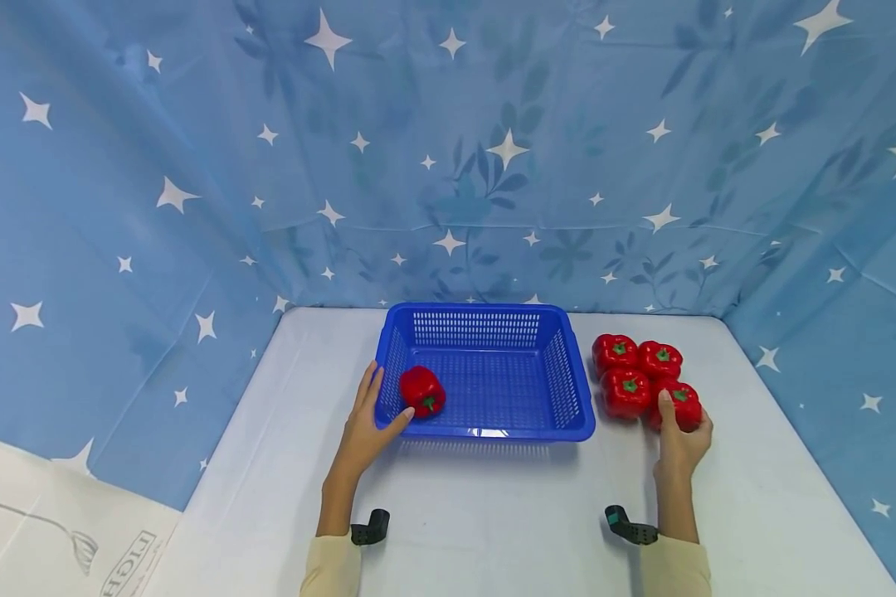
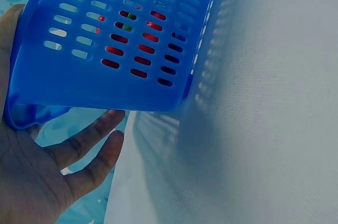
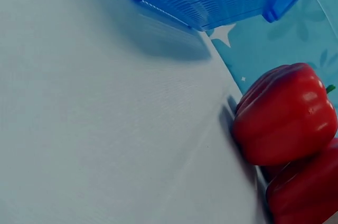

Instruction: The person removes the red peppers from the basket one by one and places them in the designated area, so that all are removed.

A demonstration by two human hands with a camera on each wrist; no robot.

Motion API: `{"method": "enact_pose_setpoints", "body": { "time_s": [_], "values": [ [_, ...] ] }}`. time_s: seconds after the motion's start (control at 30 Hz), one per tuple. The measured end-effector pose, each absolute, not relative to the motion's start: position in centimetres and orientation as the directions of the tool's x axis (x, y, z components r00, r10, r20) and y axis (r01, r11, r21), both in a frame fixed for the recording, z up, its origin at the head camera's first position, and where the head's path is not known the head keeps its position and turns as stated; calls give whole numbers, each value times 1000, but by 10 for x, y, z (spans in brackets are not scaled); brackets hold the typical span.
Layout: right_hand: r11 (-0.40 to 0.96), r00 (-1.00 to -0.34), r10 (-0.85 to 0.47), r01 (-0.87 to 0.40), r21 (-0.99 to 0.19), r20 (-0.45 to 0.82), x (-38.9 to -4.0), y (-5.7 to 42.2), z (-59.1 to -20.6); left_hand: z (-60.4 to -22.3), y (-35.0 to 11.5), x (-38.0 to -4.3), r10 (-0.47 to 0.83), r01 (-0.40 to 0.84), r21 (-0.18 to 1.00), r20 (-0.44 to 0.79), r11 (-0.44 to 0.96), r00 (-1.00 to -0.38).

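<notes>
At the right, my right hand (image 1: 683, 449) grips the front right red bell pepper (image 1: 683, 406), thumb on its near left side and fingers round its right side. Three more red bell peppers (image 1: 627, 393) stand beside it, green stems up. My left hand (image 1: 363, 433) rests at the near left corner of a blue plastic basket (image 1: 485, 433), its thumb along the front rim and its fingers straight along the left side. Inside the basket, near that corner, another red bell pepper (image 1: 421, 390) lies tilted with its stem toward me. In the left wrist view it shows red through the slots.
A white-covered table (image 1: 493, 514) carries everything. Blue star-patterned cloth (image 1: 448, 166) hangs behind it and on both sides. Each wrist wears a black camera mount (image 1: 373, 527). A white printed surface (image 1: 60, 531) shows at the lower left.
</notes>
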State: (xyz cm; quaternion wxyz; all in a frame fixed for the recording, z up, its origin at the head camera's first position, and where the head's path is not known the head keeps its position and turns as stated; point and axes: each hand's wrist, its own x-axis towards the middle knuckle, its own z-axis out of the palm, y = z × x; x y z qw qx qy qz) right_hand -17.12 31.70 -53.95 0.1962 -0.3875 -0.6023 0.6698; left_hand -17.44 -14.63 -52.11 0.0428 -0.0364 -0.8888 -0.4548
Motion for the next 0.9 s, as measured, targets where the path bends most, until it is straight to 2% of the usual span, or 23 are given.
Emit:
{"method": "enact_pose_setpoints", "body": {
  "time_s": [0.6,0.9],
  "values": [
    [-140,-632,730,234,-962,-260,-163,314,-540,-520,-146,-172,22,97,809,103,580,-994],
    [-143,-646,730,176,-974,-224,-164,315,-541,-521,-146,-174,22,118,810,129,574,-991]
  ]
}}
